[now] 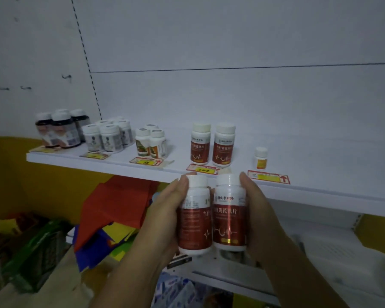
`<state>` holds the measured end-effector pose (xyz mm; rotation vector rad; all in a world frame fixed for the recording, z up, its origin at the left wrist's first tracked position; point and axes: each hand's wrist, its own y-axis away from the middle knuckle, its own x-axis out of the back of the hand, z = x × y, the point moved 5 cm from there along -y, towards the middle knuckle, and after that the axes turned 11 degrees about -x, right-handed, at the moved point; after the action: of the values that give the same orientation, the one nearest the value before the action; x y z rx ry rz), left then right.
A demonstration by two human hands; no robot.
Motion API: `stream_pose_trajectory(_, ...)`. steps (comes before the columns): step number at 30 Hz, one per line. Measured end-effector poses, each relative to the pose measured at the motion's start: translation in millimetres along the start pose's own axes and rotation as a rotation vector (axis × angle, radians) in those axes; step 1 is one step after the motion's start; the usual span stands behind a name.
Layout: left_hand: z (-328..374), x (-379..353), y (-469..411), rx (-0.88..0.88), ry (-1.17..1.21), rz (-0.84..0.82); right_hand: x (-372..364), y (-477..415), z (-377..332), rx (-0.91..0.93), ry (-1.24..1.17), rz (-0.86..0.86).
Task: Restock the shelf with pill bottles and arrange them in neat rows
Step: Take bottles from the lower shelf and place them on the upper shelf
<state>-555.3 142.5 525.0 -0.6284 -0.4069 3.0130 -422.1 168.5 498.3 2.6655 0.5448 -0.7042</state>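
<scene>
I hold two white-capped pill bottles with red labels side by side, just below the front edge of the white shelf (320, 192). My left hand (165, 210) grips the left bottle (196, 221). My right hand (260, 210) grips the right bottle (230, 218). Two matching red-label bottles (211, 145) stand upright on the shelf directly behind them. Further left on the shelf are three small orange-label bottles (151, 143), a cluster of white bottles (107, 136) and dark bottles (58, 130). A tiny yellow-label bottle (261, 157) stands alone to the right.
Price tags (268, 176) run along the shelf's front lip. Red, blue and yellow folded sheets (116, 207) and a green package (38, 247) lie below at left. A lower white shelf (320, 252) sits under my right arm. The back panel is white.
</scene>
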Motion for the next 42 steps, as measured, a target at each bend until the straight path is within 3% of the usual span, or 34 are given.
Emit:
stream_pose_trajectory(4, 11, 5, -19, 0.004, -0.012, -0.098, -20, -11, -15, 0.176, 0.194, 0.121)
stream_pose_trajectory(13, 59, 34, -78, -0.15, -0.044, -0.271, -67, -30, -48, 0.4, 0.277, 0.214)
stream_pose_trajectory(19, 82, 54, -107, -0.207, -0.167, -0.444, -78, -29, -63, 0.444, 0.326, 0.257)
stream_pose_trajectory(22, 97, 57, -123, -0.252, -0.176, -0.429, -80, -26, -81, 0.461, 0.389, 0.379)
stream_pose_trajectory(26, 131, 45, -159, -0.422, -0.398, -0.351, -78, -31, -139, 0.571, 0.553, 0.597)
stream_pose_trajectory(31, 161, 21, -225, -0.568, -0.435, -0.192, -69, -51, -214, 0.758, 0.646, 0.708)
stream_pose_trajectory(35, 144, 2, -276, -0.453, -0.537, -0.236, -36, -82, -252, 0.711, 0.693, 0.708)
stream_pose_trajectory(39, 99, -10, -300, -0.225, -0.715, -0.412, 4, -119, -255, 0.542, 0.717, 0.605)
stream_pose_trajectory(42, 67, -12, -305, -0.088, -0.809, -0.514, 22, -140, -235, 0.356, 0.868, 0.567)
